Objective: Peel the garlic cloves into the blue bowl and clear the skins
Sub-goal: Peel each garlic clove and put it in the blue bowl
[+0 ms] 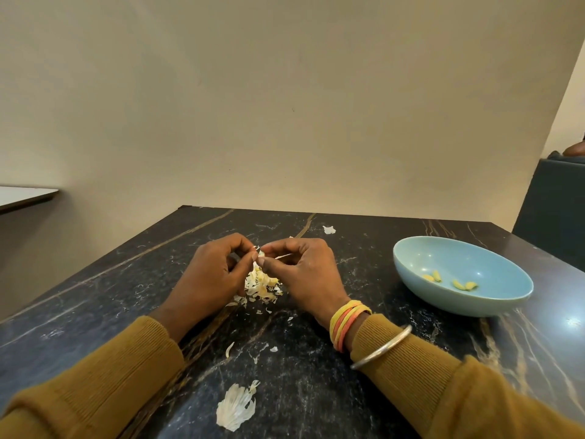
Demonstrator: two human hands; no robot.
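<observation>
My left hand (pixel 211 270) and my right hand (pixel 304 270) meet over the middle of the dark marble table (pixel 316 391). Both pinch one small garlic clove (pixel 260 254) between thumb and fingertips, and a thin strip of skin sticks out to the right of it. Under the hands lies a pile of garlic skins (pixel 262 288). The blue bowl (pixel 411 264) stands to the right, apart from my hands, with several peeled yellow cloves (pixel 449 280) inside.
A large papery skin (pixel 235 406) lies near the table's front edge. Small skin scraps (pixel 329 230) are scattered at the back and in the middle. A beige wall rises behind the table, and a dark seat (pixel 554 210) stands at the right.
</observation>
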